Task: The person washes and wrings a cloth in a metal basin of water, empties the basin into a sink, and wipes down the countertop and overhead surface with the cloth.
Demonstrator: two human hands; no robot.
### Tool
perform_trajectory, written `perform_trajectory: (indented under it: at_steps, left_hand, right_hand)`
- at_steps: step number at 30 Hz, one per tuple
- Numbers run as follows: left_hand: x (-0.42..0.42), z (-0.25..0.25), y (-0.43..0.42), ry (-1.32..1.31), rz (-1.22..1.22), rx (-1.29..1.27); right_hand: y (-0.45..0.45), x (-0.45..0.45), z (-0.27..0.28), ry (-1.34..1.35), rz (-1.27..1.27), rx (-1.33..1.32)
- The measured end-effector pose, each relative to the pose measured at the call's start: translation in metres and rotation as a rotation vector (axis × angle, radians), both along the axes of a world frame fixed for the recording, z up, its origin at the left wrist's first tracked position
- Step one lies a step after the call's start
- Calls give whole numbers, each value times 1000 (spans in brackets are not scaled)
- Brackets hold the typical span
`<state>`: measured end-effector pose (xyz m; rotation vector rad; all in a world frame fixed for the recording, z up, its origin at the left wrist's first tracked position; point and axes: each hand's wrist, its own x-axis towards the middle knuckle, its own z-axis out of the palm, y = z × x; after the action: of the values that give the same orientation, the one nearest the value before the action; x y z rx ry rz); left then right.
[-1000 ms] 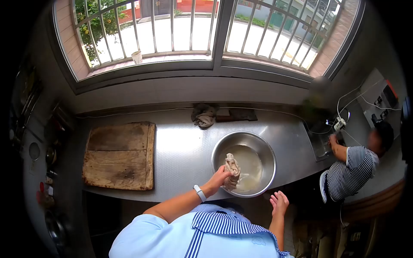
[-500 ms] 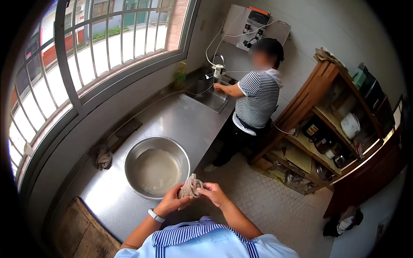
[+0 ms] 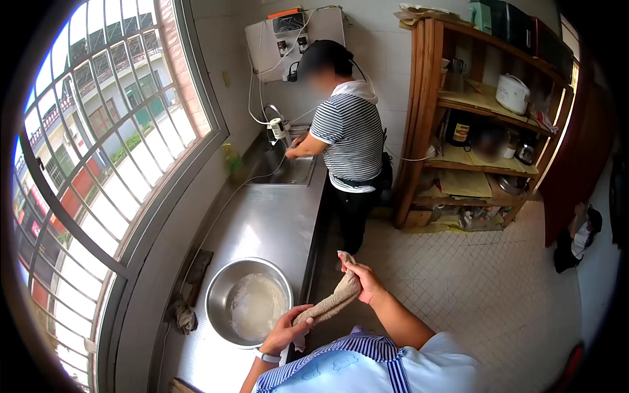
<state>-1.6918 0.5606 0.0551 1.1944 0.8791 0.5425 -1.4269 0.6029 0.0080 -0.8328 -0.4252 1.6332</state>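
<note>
Your left hand (image 3: 283,331) and right hand (image 3: 368,283) grip the long beige cloth (image 3: 333,302) near its ends; likely soft, limp; hold there.

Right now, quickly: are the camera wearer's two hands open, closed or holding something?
Left hand: closed, holding the lower end of the beige cloth.
Right hand: closed, holding the cloth near its upper end.

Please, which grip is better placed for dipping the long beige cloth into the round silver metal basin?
Probably the left grip: it holds the cloth close to the basin, while the right grip holds the cloth farther away.
</note>
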Motion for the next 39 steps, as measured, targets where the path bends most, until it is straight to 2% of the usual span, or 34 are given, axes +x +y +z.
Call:
perform_trajectory:
  at_steps: [3,5,11,13,15,16,17,19,20,23,24,27,29,30,31,33,36,39]
  left_hand:
    - [14,4,5,-7,-56,47]
    - [17,8,9,47,-56,-19]
    - [28,-8,11,-223,35,-144]
    - [32,-18,14,-339,23,-115]
    - [39,-16,13,-437,27,-78]
    - [42,-12,13,-470,32,-115]
    - [45,-4,10,-452,45,-125]
    - [49,-5,11,-473,63,-93]
    - [51,-3,11,-467,70,-99]
    - [51,4,12,-443,61,-72]
    - [50,4,12,-459,72,-63]
    - [58,23,7,-505,125,-49]
    - [60,22,7,-537,161,-55]
    - [59,18,8,-566,158,-69]
    - [57,12,8,-593,164,-82]
    - [53,9,6,-618,204,-97]
    - [47,11,1,-592,244,-46]
    - [30,8,0,-585,293,49]
  right_hand:
    - [-4,8,3,-72,-47,12]
    - [-9,19,0,-84,-61,-5]
    - [-26,38,-11,-187,-71,-30]
    - [-31,38,-13,-278,-62,-54]
    - [-34,37,-23,-435,-1,-15]
    - [-37,36,-25,-572,12,32]
    - [-38,39,-26,-827,93,23]
    - [-38,36,-35,-945,121,229]
    - [-40,40,-37,-1089,195,210]
    - [-47,40,-7,-1429,345,311]
    - [-46,38,17,-1528,496,166]
    - [-51,33,41,-1356,543,429]
    - [-51,26,54,-1038,642,635]
    - [-53,20,70,-930,721,577]
    - [-52,11,63,-985,622,726]
    - [-49,-3,62,-1062,679,624]
    - [-34,-15,38,-1268,462,797]
    - [-31,-14,50,-1029,377,731]
